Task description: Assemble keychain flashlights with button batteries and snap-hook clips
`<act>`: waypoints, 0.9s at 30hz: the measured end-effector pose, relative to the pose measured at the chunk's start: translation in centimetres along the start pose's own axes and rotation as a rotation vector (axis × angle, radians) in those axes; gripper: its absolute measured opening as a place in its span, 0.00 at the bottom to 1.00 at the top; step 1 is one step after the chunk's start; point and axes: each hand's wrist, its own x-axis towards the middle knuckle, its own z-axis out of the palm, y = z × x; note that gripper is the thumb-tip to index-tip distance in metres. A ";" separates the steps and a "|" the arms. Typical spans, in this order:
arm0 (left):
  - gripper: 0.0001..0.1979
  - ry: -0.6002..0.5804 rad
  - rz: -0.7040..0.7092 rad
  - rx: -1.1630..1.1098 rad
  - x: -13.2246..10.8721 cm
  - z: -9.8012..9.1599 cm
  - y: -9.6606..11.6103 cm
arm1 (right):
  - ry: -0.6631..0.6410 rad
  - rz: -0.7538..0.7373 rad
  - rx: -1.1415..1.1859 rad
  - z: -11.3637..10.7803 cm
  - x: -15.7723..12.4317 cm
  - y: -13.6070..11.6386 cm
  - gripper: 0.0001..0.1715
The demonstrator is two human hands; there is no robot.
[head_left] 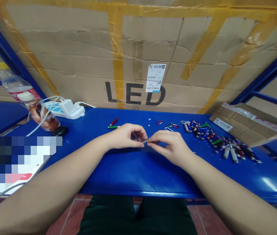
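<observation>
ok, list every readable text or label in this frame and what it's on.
"LED": big black letters on the cardboard sheet behind the bench.
White sticker on that cardboard: print too small.
Bottle label: blurred.
Sticker on the flat carton, right: unreadable.
Small metal part pinched between left hand and right hand: no text visible.

A small assembly or packing workshop. A blue metal shelf [138, 176] serves as bench, backed by taped cardboard [79, 58] printed "LED". A pile of small keychain lights [216, 140] and a power strip [65, 109] lie on it.
</observation>
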 end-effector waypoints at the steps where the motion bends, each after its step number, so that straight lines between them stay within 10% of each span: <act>1: 0.12 -0.004 -0.001 -0.006 0.0 0.0 0.0 | 0.001 0.000 0.000 0.0 0.0 0.0 0.04; 27: 0.11 -0.027 -0.005 0.001 0.0 0.0 -0.2 | -0.110 0.018 -0.111 -1.4 -0.5 -0.5 0.06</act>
